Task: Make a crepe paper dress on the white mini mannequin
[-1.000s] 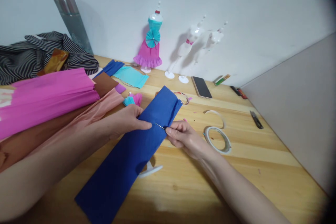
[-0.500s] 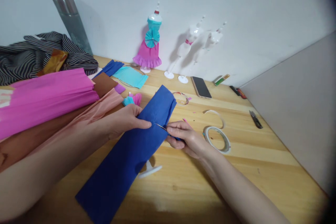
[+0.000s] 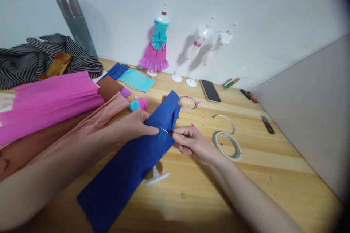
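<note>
A thin metal needle (image 3: 166, 131) lies nearly flat across the long strip of dark blue crepe paper (image 3: 131, 167). Its point faces the left thumb and its rear end is pinched between the thumb and forefinger of the right hand (image 3: 191, 143), whose other fingers are curled under. The left hand (image 3: 133, 125) grips the strip's left edge, thumb pressed on top just beside the needle tip and fingers closed beneath. The strip runs diagonally over the light wooden table (image 3: 246, 189), its far end gathered and narrower. A white plastic stand (image 3: 156, 177) pokes out from under it. A flat ring of white tape (image 3: 227, 145) lies near the right hand, and a folded sheet of peach crepe paper (image 3: 90, 123) lies under the left forearm.
</note>
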`<state>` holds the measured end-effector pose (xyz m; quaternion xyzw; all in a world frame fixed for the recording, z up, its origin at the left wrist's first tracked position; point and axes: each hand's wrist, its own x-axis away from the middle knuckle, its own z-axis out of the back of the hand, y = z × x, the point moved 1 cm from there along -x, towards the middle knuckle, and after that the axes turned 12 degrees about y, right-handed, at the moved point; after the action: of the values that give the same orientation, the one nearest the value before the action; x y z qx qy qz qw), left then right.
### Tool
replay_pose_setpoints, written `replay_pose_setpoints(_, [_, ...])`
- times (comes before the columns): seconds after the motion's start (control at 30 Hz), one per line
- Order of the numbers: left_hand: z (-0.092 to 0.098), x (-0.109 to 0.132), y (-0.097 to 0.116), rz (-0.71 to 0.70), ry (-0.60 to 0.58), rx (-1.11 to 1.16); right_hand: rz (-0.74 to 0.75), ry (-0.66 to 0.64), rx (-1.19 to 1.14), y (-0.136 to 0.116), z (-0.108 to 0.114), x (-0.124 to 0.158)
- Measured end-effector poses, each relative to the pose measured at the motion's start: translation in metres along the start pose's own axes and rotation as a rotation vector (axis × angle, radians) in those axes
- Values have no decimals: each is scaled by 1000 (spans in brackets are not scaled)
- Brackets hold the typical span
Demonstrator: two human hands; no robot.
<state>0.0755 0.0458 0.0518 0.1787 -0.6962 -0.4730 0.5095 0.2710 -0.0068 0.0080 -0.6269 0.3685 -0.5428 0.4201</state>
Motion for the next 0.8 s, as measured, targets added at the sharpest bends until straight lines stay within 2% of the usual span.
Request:
replay_pose_setpoints(0.27, [-1, -2, 0, -32, 9, -81, -99, 42, -171, -1, -2, 2])
replay_pose_setpoints(0.37, [-4, 15, 7, -63, 18, -79, -130, 44, -210, 0, -4, 3])
replay_pose_setpoints(0.47, [-5, 47, 20, -169, 130, -14, -135, 23, -257, 2, -5, 3])
replay_pose_setpoints(0.57, [-5, 71, 28, -211, 172, 31, -143, -5, -274, 4, -5, 3])
replay_pose_setpoints(0.67, [-5, 79, 28, -224, 197, 45, -145, 4, -266, 7, -4, 1])
replay_pose_setpoints(0.8, [-7, 76, 26, -213, 183, 73, -114, 46, -231, 7, -5, 1])
